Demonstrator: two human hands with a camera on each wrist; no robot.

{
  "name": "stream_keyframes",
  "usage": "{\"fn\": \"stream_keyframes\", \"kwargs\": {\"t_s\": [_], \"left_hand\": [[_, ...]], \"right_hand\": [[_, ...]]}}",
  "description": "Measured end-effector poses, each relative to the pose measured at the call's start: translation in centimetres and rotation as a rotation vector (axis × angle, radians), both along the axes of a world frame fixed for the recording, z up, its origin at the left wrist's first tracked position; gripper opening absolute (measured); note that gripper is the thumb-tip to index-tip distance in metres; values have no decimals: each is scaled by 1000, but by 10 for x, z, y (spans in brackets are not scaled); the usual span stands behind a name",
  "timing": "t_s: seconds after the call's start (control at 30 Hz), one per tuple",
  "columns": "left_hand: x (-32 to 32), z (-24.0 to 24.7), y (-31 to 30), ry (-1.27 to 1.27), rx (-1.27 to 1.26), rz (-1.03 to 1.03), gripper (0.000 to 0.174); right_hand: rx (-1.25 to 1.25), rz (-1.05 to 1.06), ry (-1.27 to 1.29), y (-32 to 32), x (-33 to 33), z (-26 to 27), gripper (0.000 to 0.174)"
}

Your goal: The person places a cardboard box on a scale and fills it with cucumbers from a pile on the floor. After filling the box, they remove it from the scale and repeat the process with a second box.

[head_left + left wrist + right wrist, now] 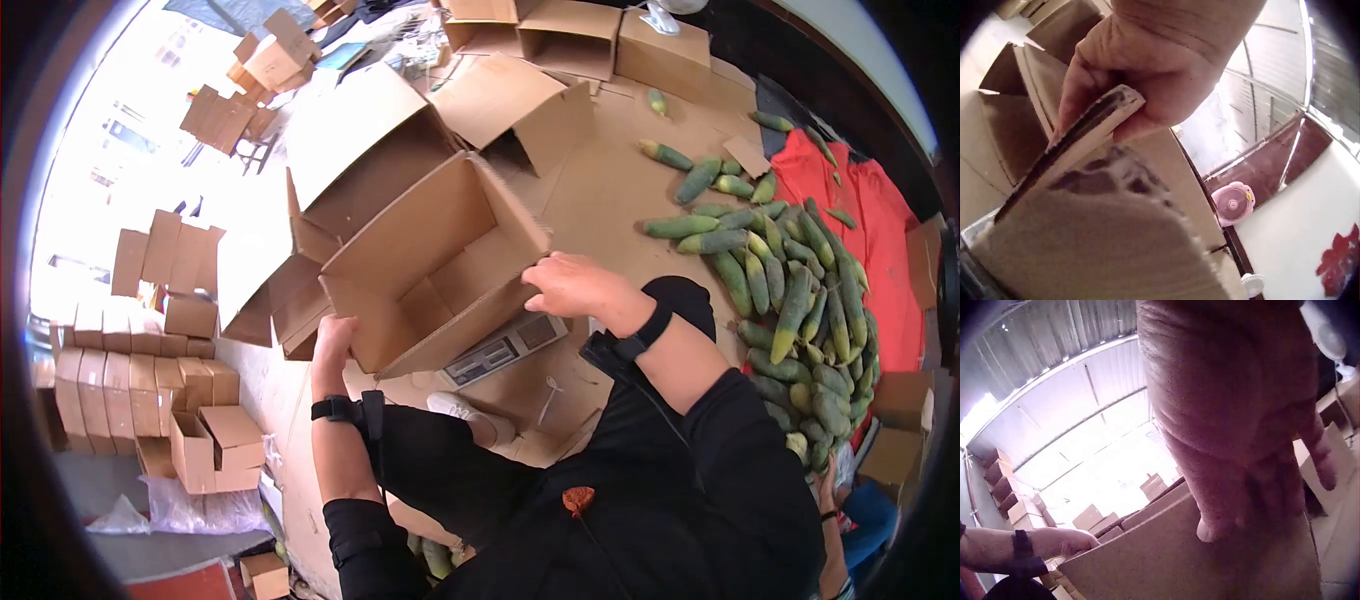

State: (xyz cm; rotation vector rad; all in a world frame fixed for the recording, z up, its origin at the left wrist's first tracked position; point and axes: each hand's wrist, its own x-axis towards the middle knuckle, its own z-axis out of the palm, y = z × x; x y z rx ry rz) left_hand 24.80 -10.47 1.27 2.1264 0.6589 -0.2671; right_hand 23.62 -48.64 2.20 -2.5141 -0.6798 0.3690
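An open-topped cardboard box (410, 230) is tilted in front of me between both hands. My left hand (336, 336) grips its near left corner. In the left wrist view, the fingers and thumb of that hand (1147, 69) pinch the raw edge of the box wall (1097, 244). At the right corner, my right hand (578, 288) holds the rim. The right wrist view shows that hand's fingers (1216, 512) over the cardboard, with one digit standing apart. Inside, the box shows bare cardboard. A grey device with a dark panel (505, 350) lies under the near side.
Several open boxes (365, 140) crowd behind the held one. Green gourd-like vegetables (790, 290) are heaped at right beside a red cloth (850, 200). Stacked cartons (120, 390) stand at left. Another person's arm (830, 520) shows at lower right.
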Motion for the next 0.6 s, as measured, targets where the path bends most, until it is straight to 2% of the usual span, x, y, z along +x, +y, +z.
{"fn": "stream_keyframes", "kwargs": {"t_s": [0.13,0.2,0.27,0.33,0.4,0.47,0.5,0.6], "left_hand": [[-3,-13,10,-18,4,32,27],[-6,-1,0,-26,-36,29,28],[-5,-5,5,-70,-76,4,22],[-11,6,7,57,63,-31,21],[-18,0,8,-30,-184,-35,32],[-28,4,-1,-77,-247,39,50],[-34,11,-3,-46,-237,9,63],[-52,22,-22,-95,-182,37,66]], "right_hand": [[8,-37,-8,5,0,-1,28],[-68,34,50,7,3,1,30],[-62,26,44,9,2,-2,30],[-56,39,32,11,2,-4,29],[-50,32,38,12,3,-4,28],[-45,10,40,10,-1,3,28],[-31,26,32,9,-3,8,27],[5,40,8,10,-7,17,27]]}}
